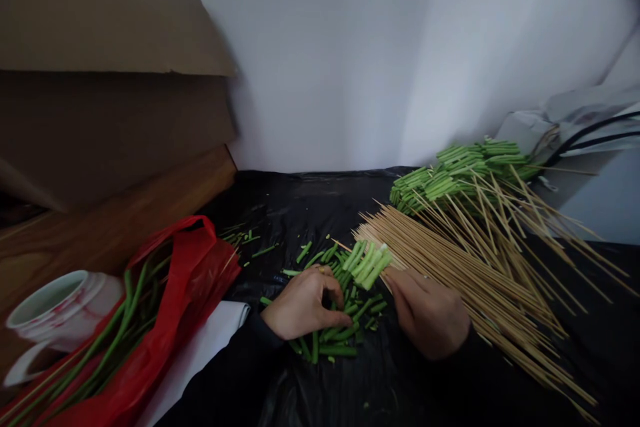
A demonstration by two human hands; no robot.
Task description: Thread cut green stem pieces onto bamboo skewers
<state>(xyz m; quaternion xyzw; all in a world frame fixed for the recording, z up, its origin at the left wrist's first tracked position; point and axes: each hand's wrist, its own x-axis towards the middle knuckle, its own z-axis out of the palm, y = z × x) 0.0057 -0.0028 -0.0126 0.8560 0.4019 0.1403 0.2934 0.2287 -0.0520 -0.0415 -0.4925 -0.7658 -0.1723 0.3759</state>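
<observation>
My right hand point(433, 313) is closed around a bamboo skewer, gripping it just below a row of cut green garlic scape pieces point(369, 263) threaded side by side. The skewer's tip point(341, 245) pokes out beyond the row on the left. To the left, my left hand point(307, 303) reaches down into a loose pile of cut scape pieces point(337, 350), thumb and forefinger closing on a piece; the fingertips partly hide it. The pile lies on a black plastic sheet point(320, 203), between and under both hands.
Bare bamboo skewers point(450, 267) lie in a thick bundle at right. Behind them, filled skewers point(460, 173) are stacked near the wall. On the left are a red plastic bag point(175, 300) of long stalks, a white mug point(65, 307) and a large cardboard box point(110, 20).
</observation>
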